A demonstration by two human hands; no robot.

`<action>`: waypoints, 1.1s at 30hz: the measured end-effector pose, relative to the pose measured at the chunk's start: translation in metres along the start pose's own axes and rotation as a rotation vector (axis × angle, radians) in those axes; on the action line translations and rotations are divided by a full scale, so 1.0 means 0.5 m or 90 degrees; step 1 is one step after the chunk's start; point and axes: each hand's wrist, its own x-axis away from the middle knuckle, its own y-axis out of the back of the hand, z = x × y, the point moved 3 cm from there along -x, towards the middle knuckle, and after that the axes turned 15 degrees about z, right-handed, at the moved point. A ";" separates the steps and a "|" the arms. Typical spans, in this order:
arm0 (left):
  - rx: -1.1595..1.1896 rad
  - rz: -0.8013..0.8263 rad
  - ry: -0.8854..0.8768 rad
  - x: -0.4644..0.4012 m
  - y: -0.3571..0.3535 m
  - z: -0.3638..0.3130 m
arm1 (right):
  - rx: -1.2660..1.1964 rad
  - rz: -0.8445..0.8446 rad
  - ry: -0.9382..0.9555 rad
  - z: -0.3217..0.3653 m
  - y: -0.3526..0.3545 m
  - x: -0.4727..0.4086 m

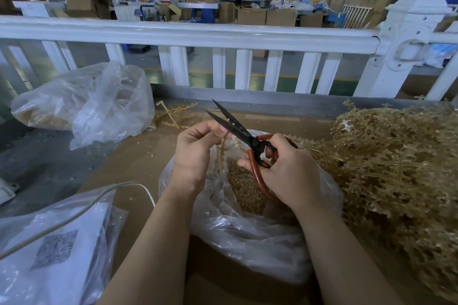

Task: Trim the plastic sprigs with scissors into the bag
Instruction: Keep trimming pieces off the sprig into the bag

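My left hand curls over the sprig so the stem I pinch is mostly hidden behind my fingers, and I cannot tell just where the black blades of the scissors meet it. My right hand covers much of the red handles, and the lower loop disappears under my palm. The bag beneath is partly blocked by both my forearms, and the trimmings inside blur into a brown mass. The sprig pile runs off the right edge. The printed code on the packet at lower left is too blurred to read, and that packet is cut off by the frame
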 end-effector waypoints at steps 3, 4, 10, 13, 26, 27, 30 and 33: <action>-0.003 -0.001 -0.002 0.001 0.000 0.000 | -0.001 -0.007 0.003 -0.002 -0.001 0.000; -0.003 0.000 -0.004 0.001 0.000 0.000 | -0.003 -0.009 0.005 -0.001 -0.001 0.000; -0.011 0.003 -0.008 0.000 0.004 0.006 | 0.004 -0.012 -0.002 0.002 0.000 -0.001; -0.027 0.006 -0.006 0.001 0.006 0.007 | 0.009 -0.009 -0.007 0.001 -0.001 -0.002; -0.025 0.035 -0.006 0.001 -0.003 0.004 | -0.015 0.007 -0.010 0.002 -0.001 -0.001; -0.025 0.035 -0.005 0.002 -0.003 0.004 | -0.019 0.006 -0.007 0.002 -0.001 -0.001; -0.022 0.034 -0.006 0.002 -0.003 0.003 | -0.024 0.001 -0.001 0.002 -0.001 0.000; -0.024 0.031 -0.007 0.001 -0.002 0.004 | -0.018 -0.006 0.005 0.002 0.000 0.001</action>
